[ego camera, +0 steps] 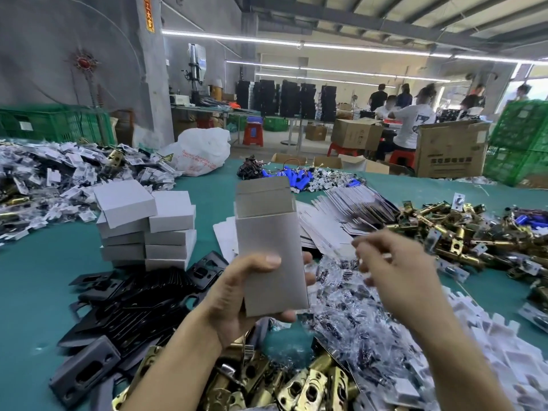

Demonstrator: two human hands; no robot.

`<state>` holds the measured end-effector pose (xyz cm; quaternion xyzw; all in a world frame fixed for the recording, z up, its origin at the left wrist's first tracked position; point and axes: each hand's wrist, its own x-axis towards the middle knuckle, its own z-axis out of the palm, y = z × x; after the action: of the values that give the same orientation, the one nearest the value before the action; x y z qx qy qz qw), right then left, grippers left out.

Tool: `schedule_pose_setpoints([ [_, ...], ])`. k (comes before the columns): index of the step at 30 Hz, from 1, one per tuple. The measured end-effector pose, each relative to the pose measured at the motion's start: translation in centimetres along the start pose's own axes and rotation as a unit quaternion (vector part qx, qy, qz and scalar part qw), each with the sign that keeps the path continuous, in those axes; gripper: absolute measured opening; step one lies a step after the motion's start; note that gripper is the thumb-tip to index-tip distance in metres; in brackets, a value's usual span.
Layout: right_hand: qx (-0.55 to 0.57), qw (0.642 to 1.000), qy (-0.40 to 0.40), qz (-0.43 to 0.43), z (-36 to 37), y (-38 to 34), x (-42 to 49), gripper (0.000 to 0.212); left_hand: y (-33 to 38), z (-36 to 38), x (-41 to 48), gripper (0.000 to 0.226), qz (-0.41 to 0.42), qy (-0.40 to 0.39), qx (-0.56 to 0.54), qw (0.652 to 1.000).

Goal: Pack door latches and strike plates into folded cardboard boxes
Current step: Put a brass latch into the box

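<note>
left grip (237, 298) wraps the box (267, 241), upright, long axis vertical, open flap up; right grip (397, 268) blurred, cannot tell

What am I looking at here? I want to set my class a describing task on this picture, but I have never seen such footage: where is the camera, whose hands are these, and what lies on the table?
There is no machine: a person wears one camera on the head, looking forward and down, so both hands are their own. The left hand grips an upright grey cardboard box with its top flap open. The right hand hovers beside it, blurred, so whether it holds anything is unclear. On the teal table cover lie a stack of closed grey boxes, black metal strike plates, brass door latches and small clear bags.
</note>
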<state>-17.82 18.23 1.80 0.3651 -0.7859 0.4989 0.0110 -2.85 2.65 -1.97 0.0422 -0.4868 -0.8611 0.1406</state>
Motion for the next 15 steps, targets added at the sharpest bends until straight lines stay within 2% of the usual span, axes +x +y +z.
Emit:
schedule_pose_setpoints([
  [2,-0.149,0.986,-0.053,0.058,0.8,2.5,0.5,0.025,-0.1,0.3,0.1,0.087,0.02,0.017,0.004,1.0],
  [4,-0.243,0.96,-0.074,0.118,1.1,4.4,1.3,0.032,-0.1,0.7,0.1,0.097,0.042,0.04,0.004,0.998],
  [8,-0.428,0.876,-0.074,0.208,-0.4,6.3,3.4,0.035,-0.1,1.0,0.2,0.1,0.071,0.097,-0.042,0.992],
  [11,-0.45,0.836,-0.101,0.296,-1.8,7.3,3.7,0.026,-0.1,1.0,0.3,0.072,0.102,0.075,-0.03,0.991],
  [13,-0.45,0.835,-0.101,0.301,-2.3,8.3,3.4,0.023,-0.1,1.0,0.3,0.064,0.119,0.071,-0.013,0.99],
  [15,-0.443,0.849,-0.09,0.273,-2.5,8.8,3.0,0.021,-0.2,1.0,0.3,0.063,0.134,0.075,-0.002,0.988],
])
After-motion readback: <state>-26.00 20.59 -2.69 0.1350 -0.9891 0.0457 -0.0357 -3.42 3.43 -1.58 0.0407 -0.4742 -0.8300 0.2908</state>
